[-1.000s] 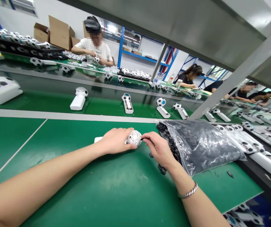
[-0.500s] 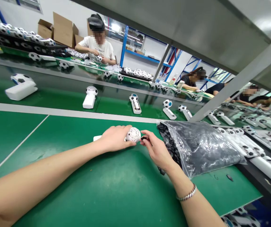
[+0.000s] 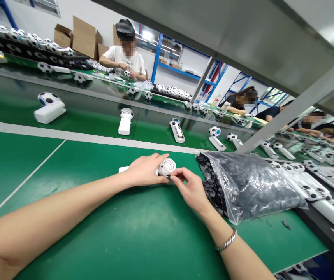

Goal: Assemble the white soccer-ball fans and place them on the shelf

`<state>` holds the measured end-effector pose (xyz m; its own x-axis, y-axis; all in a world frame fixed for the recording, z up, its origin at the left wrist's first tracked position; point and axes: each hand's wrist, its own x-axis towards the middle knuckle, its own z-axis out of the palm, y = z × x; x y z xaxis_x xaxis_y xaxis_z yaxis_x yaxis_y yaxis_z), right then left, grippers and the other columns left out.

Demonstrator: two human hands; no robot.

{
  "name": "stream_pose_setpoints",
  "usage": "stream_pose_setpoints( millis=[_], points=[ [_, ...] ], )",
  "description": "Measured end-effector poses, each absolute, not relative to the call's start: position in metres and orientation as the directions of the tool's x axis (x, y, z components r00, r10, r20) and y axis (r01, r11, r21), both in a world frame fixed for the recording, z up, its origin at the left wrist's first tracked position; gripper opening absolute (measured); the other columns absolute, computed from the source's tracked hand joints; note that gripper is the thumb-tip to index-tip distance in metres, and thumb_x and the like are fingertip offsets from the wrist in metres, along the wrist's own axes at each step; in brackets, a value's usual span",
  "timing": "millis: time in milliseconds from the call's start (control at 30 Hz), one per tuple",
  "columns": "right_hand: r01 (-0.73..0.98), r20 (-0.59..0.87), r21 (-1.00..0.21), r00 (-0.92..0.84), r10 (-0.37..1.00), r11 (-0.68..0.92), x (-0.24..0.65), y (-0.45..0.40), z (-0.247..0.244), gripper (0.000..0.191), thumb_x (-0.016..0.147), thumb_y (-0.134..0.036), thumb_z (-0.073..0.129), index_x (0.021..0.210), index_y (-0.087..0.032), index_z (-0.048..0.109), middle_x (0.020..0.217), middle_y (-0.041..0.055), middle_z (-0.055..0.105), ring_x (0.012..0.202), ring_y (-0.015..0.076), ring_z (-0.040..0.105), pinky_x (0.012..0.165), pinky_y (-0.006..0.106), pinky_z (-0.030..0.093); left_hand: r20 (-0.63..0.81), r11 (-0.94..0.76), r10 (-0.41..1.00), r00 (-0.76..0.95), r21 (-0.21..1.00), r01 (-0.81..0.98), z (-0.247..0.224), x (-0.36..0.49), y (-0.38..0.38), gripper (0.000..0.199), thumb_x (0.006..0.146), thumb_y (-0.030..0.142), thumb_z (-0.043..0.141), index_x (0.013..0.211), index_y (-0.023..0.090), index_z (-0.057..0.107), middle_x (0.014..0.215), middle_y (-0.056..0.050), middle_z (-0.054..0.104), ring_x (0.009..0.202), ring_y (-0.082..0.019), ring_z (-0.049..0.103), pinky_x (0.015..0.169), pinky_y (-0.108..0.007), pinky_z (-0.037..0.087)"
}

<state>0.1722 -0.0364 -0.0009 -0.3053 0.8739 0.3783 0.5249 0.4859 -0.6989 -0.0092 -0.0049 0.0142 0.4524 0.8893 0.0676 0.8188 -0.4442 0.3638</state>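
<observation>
My left hand (image 3: 145, 170) is closed round a white handheld fan with a round football-style head (image 3: 167, 166), which lies on the green table. Its openwork grille faces up past my fingers; a bit of the white handle (image 3: 123, 169) sticks out behind the hand. At the right side of the head, my right hand (image 3: 188, 186) pinches a small black piece (image 3: 168, 176) against the lower edge. Most of that piece is hidden by my fingertips. Just right of this hand lies a clear plastic bag (image 3: 254, 186), its mouth spilling many similar black pieces (image 3: 213, 190).
Beyond the table's pale edge, a green conveyor belt (image 3: 97, 120) carries several football-headed fans (image 3: 125, 121). More fans fill a dark tray (image 3: 315, 217) at right. A loose black piece (image 3: 285, 224) lies near the bag. Co-workers (image 3: 127, 58) sit across the line.
My right hand has brought the black piece from beside the fan head into contact with its lower right edge. The fans on the belt have shifted right in view.
</observation>
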Motion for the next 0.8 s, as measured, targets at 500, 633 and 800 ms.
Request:
stream_pose_setpoints(
  millis=[500,633,800],
  points=[
    [0.606,0.370,-0.661,-0.250,0.894,0.443,0.170,-0.032,-0.008,0.008,0.081,-0.025,0.050,0.078,-0.020,0.056,0.077,0.0014,0.060,0.070,0.0144,0.055,0.067,0.027,0.045,0.087,-0.453,0.888,0.451,0.329,0.829,0.015,-0.008,-0.006,0.075,0.070,0.063,0.047,0.134,0.027,0.028,0.119,-0.007,0.051,0.100,-0.029,0.053,0.083,-0.036,0.039],
    [0.554,0.352,-0.728,-0.203,0.914,0.403,0.167,-0.032,-0.010,0.011,0.081,-0.028,0.050,0.079,-0.020,0.057,0.076,0.0014,0.061,0.067,0.0138,0.056,0.064,0.026,0.046,0.094,-0.444,0.893,0.439,0.334,0.832,0.014,-0.007,-0.007,0.074,0.070,0.063,0.047,0.133,0.028,0.029,0.121,-0.007,0.050,0.102,-0.029,0.052,0.084,-0.037,0.039],
    [0.566,0.365,-0.719,-0.187,0.912,0.404,0.167,-0.029,-0.013,0.009,0.078,-0.028,0.054,0.074,-0.020,0.056,0.076,0.0012,0.056,0.070,0.0140,0.054,0.064,0.026,0.046,0.124,-0.483,0.874,0.470,0.321,0.815,0.013,-0.008,-0.006,0.069,0.074,0.059,0.043,0.132,0.025,0.030,0.122,-0.007,0.050,0.103,-0.029,0.052,0.085,-0.038,0.039]
  ],
)
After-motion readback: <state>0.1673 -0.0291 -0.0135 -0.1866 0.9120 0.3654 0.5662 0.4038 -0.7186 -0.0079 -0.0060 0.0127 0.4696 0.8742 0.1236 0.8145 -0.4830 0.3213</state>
